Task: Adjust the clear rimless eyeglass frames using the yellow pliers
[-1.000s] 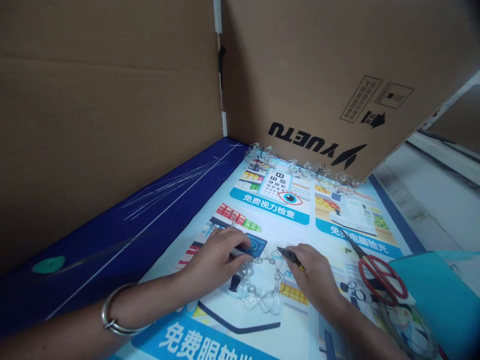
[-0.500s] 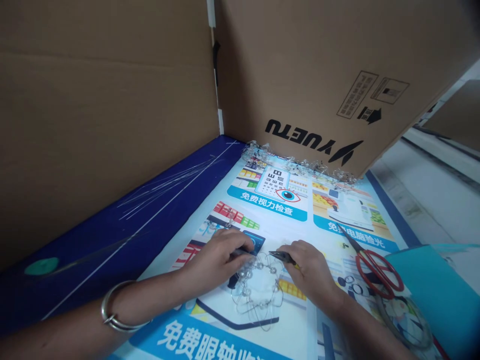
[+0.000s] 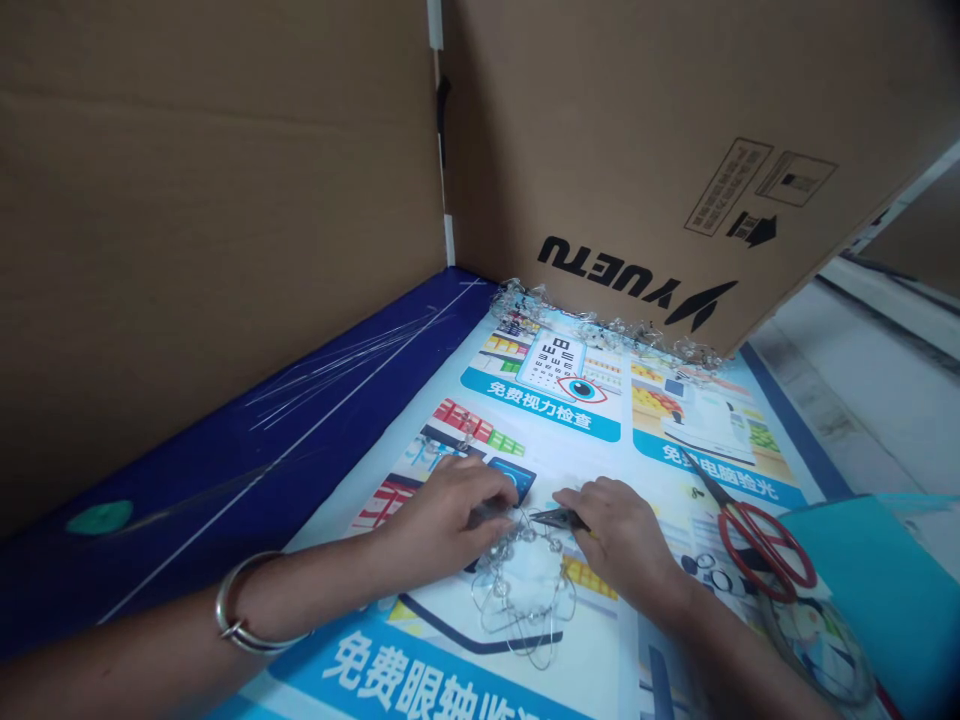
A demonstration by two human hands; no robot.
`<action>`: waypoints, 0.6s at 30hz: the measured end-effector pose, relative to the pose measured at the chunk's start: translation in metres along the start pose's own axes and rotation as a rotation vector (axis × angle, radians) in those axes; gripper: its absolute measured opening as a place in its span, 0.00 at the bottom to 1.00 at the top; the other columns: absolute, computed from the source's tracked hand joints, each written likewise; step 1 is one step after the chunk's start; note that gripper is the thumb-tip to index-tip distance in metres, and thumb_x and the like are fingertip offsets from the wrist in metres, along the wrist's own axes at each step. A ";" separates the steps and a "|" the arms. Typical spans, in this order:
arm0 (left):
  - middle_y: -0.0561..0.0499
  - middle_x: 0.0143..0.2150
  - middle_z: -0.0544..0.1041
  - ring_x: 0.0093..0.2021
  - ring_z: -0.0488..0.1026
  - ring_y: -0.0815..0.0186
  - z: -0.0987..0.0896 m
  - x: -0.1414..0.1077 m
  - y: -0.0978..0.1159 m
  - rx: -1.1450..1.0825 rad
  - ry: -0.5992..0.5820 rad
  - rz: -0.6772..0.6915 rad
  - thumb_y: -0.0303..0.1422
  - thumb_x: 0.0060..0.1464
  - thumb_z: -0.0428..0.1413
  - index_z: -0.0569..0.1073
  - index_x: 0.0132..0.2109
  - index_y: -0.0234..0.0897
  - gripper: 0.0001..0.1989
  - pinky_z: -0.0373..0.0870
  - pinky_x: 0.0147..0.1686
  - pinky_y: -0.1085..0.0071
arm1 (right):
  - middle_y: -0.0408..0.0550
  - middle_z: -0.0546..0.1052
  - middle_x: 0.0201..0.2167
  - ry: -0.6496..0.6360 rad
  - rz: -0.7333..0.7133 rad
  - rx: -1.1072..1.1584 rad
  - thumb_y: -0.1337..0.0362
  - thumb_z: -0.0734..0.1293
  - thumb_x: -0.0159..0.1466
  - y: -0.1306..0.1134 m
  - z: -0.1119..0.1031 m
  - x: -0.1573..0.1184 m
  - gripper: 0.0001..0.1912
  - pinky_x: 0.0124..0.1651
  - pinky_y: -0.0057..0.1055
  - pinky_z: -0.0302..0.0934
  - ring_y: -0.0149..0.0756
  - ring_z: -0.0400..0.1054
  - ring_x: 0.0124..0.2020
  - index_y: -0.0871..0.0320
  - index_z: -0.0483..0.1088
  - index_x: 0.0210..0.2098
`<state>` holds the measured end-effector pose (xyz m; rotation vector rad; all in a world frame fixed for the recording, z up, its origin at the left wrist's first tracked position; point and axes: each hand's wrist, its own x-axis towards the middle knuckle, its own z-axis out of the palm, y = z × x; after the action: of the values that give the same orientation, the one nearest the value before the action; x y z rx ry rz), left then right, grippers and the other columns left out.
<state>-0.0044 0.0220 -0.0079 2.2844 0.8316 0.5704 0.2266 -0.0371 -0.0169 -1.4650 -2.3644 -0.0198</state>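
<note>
Beaded wire frame [image 3: 521, 590] — clear beads on looped wire, roughly round, lying flat on printed poster [image 3: 592, 640]; black needle-nose pliers [image 3: 559, 519] — tips closed, pointing left, just at frame's top edge.

Carton [image 3: 637, 130]: "YUETU" with logo, printed upside down. Poster [image 3: 592, 470]: "免费视力检查", "免费电脑验光", and cut-off "免费眼轴"

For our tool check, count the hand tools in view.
2: black needle-nose pliers in the right hand, red-handled steel scissors lying on the printed poster. The left hand may hide a third.
</note>
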 end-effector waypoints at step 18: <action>0.55 0.32 0.71 0.34 0.66 0.66 0.003 -0.006 0.001 0.023 -0.036 0.008 0.26 0.49 0.55 0.68 0.36 0.38 0.06 0.56 0.39 0.67 | 0.48 0.73 0.30 -0.001 -0.028 -0.029 0.74 0.63 0.54 -0.006 -0.001 -0.001 0.17 0.40 0.33 0.57 0.37 0.63 0.33 0.59 0.70 0.43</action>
<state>-0.0064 0.0164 -0.0101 2.3133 0.8161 0.5236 0.2223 -0.0406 -0.0155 -1.4459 -2.3951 -0.0604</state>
